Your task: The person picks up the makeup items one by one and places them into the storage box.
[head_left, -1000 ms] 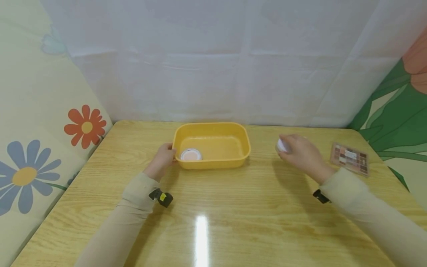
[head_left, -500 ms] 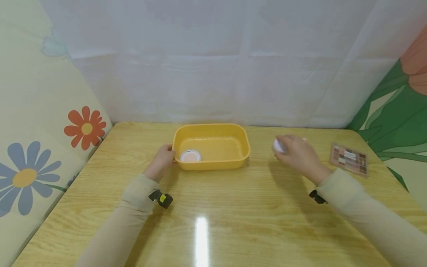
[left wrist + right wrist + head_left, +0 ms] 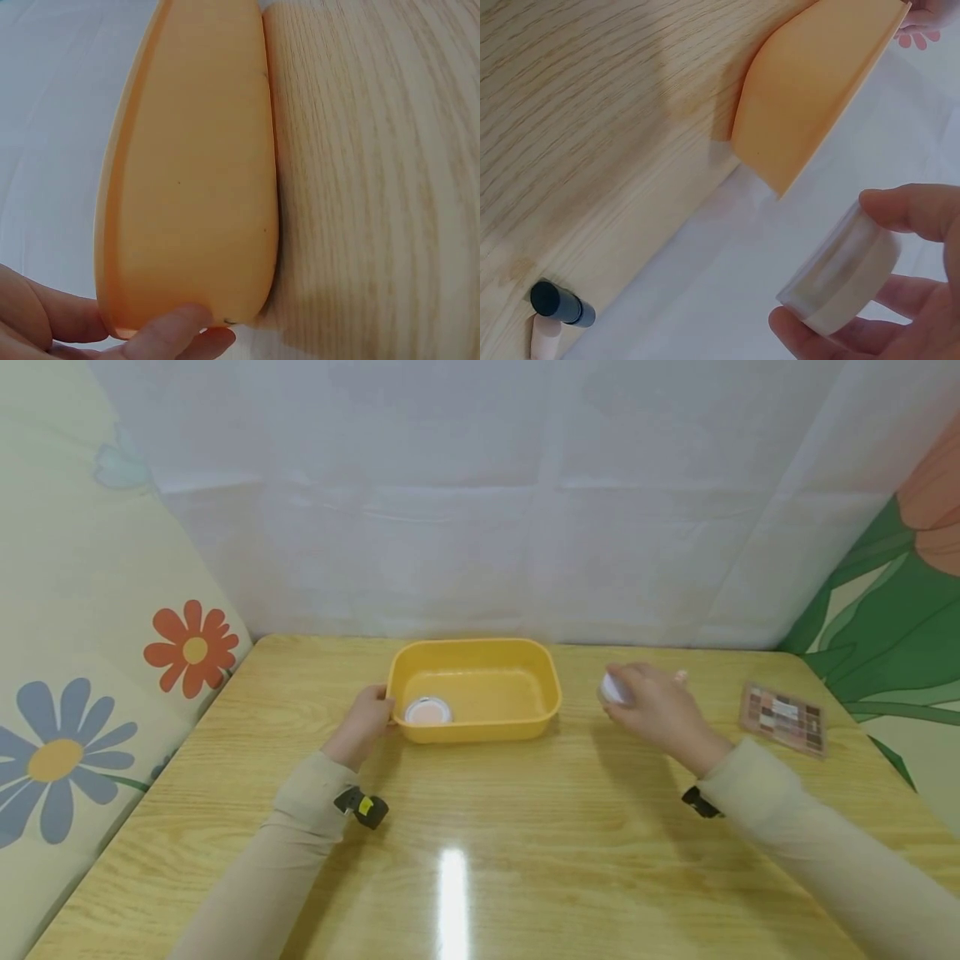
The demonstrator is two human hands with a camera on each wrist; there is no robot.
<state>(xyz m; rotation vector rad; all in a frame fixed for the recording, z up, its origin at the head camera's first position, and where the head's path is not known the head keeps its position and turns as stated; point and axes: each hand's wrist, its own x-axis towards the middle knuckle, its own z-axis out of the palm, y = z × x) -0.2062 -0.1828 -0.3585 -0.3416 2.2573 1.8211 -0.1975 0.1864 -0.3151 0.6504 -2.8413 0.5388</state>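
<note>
My left hand (image 3: 367, 720) grips the left end of a yellow plastic basin (image 3: 517, 729). In the left wrist view the thumb (image 3: 171, 330) lies against the basin's outer wall, with fingers around its corner. Inside the basin, at its near left corner, sits a round compact (image 3: 428, 711) with a pale pink centre and a light rim. To the right of the basin, above the table, my right hand (image 3: 663, 710) holds a small round cosmetic jar (image 3: 844, 274) between thumb and fingers. Tilted on its side, the jar shows a clear upper part and a cream base.
An eyeshadow palette (image 3: 783, 718) lies on the wooden table (image 3: 525, 843) at the right. The right wrist view shows a small black cylinder (image 3: 555, 301) beside a pale pink piece (image 3: 546, 336) on the table. A white cloth (image 3: 465, 527) hangs behind the table.
My right hand has moved a little left toward the basin with the jar, uncovering a small pink item behind it. The left hand and basin have barely moved.
</note>
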